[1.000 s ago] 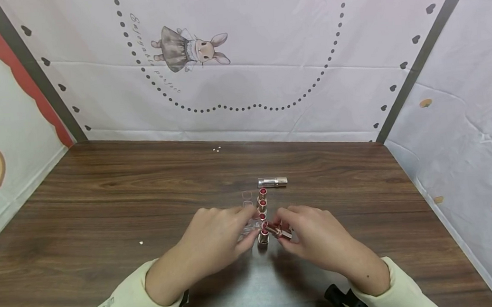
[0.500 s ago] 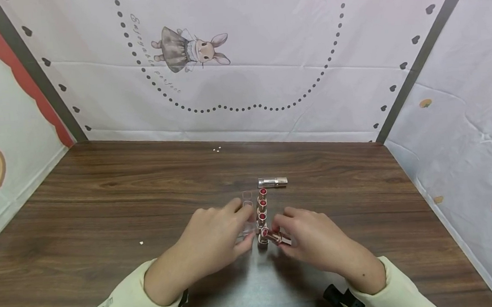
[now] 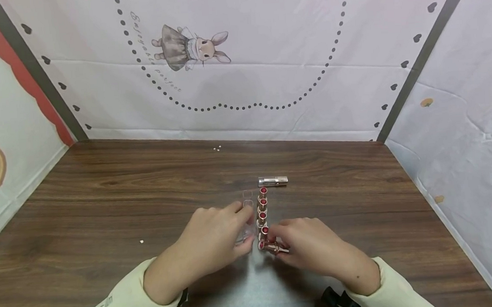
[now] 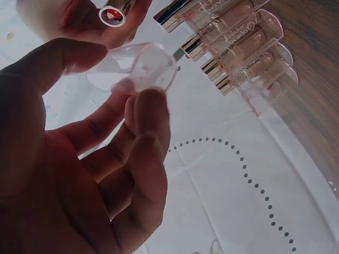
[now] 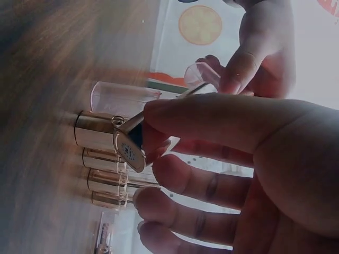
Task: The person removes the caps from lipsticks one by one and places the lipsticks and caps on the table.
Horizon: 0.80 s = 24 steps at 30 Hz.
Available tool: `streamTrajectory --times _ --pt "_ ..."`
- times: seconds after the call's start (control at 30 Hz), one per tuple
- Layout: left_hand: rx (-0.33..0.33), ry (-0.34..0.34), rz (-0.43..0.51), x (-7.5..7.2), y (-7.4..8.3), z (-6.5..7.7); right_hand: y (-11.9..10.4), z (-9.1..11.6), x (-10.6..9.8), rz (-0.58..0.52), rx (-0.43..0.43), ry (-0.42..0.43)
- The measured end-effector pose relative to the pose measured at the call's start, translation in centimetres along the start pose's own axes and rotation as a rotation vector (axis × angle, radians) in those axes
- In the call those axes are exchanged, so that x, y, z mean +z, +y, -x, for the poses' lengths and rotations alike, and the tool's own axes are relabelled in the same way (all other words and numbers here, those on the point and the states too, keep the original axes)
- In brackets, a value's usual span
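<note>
Several lipsticks (image 3: 263,216) with gold bases and red tips stand uncapped in a row on the table. At the near end of that row, my right hand (image 3: 314,244) pinches another lipstick (image 3: 276,248), tilted so its red end points left. Its flat base shows a small label (image 5: 130,151) in the right wrist view. Left of the row, my left hand (image 3: 215,234) holds a clear cap (image 4: 153,69) between thumb and fingertips. The cap's open rim shows in the left wrist view, apart from the held lipstick.
Clear caps (image 3: 247,194) stand left of the row, partly hidden by my left hand. A capped silvery tube (image 3: 272,181) lies behind the row. Small white bits (image 3: 217,149) lie at the back of the wooden table (image 3: 145,179), and printed cloth (image 3: 263,38) walls it in.
My right hand has moved toward me with the lipstick, to the near end of the row. My left hand has drawn the cap slightly left, away from the lipsticks.
</note>
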<state>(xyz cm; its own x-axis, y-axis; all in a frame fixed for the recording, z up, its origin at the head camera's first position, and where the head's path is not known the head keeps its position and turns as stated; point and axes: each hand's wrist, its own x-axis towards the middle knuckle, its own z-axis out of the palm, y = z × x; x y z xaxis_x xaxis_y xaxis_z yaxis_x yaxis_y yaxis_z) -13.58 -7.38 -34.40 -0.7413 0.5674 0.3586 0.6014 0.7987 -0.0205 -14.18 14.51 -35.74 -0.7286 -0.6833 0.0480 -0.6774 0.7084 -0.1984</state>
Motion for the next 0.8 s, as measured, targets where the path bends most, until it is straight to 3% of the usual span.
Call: streamTrajectory --times 0.27,0.6,0.8 --pt "0.023 -0.043 0.106 -0.3 -0.1 0.1 -0.2 -0.1 0.4 -0.02 -0.017 -0.06" --pt "0.037 -0.137 0.141 -0.4 -0.3 0.0 -0.4 -0.4 1.0 -0.023 -0.025 -0.057" --pt "0.055 -0.176 0.165 -0.2 -0.3 0.0 -0.7 -0.4 1.8 -0.01 -0.054 -0.007"
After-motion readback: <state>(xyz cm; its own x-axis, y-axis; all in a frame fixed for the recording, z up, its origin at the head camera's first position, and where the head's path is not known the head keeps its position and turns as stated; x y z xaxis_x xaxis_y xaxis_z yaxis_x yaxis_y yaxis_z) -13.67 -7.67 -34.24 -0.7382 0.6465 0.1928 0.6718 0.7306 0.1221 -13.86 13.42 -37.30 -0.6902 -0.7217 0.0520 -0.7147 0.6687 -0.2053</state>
